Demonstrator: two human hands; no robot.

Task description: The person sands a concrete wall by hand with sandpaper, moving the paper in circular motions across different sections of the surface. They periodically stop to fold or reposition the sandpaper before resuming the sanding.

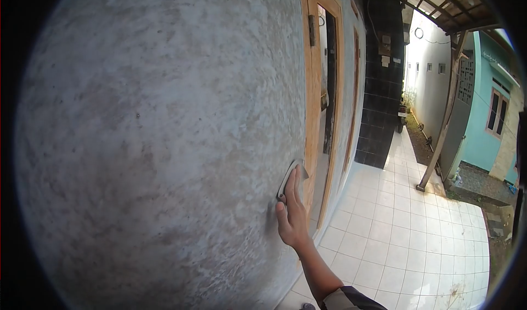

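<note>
My right hand (292,218) presses a curled piece of sandpaper (287,179) against the grey wall (148,145), close beside the wooden door frame (314,101). The fingers point up along the sheet, and the thumb lies at its lower left edge. Whitish, mottled patches cover the wall's surface. My left hand is not in view.
Beyond the frame stands a black tiled pillar (379,96). White floor tiles (379,233) run along the wall's foot. A slanted wooden post (446,118) holds up a roof, and a turquoise house (483,96) is at the right.
</note>
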